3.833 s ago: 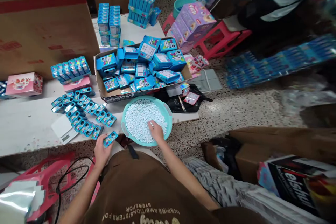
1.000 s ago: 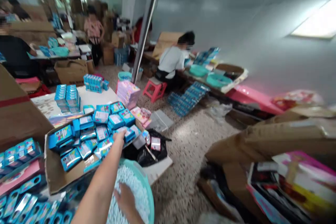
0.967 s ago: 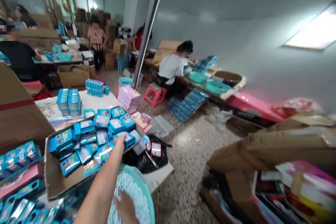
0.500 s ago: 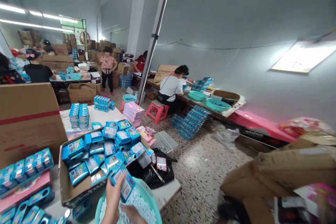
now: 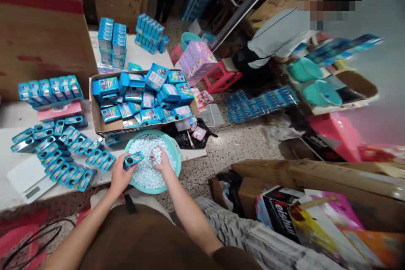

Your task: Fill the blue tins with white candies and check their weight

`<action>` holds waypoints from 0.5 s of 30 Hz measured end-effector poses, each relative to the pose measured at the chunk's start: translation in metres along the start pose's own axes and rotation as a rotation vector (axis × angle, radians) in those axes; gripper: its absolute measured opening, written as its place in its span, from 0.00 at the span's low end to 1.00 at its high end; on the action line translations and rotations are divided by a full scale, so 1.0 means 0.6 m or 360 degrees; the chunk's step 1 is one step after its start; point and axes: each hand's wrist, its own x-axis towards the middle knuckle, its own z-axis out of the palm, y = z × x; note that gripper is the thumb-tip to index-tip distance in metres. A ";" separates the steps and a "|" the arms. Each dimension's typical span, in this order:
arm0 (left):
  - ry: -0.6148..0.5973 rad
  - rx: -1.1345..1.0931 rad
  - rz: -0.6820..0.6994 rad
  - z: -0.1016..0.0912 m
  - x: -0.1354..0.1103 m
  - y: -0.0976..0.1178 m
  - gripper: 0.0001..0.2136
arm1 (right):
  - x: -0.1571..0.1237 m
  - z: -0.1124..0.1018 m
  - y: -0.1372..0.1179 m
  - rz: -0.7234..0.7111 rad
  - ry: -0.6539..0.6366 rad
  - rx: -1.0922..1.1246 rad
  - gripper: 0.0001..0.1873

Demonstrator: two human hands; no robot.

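Tin (image 5: 133, 160) in left hand (image 5: 119, 178): saturated blue, small multicoloured label. Pellets (image 5: 144, 173) under right hand (image 5: 161, 161): white, faint pale-blue cast. Basin (image 5: 151, 190): teal, plain. Packs (image 5: 155, 78) in kraft-brown carton (image 5: 96, 114): blue, white label panels. Large cardboard box (image 5: 41, 42): brown, one broad red band. Stool (image 5: 220, 76): pinkish red. Stacked boxes (image 5: 196, 61): lilac and pink. Floor (image 5: 234, 152): terrazzo, cream, grey and black speckle. Shirt (image 5: 139, 240) on wearer: dark brown. Co-worker's top (image 5: 278, 38): pale grey.
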 end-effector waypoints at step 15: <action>-0.0341 0.0315 0.0270 0.070 0.013 0.036 0.20 | -0.100 0.078 -0.065 -0.0198 -0.0039 0.1017 0.11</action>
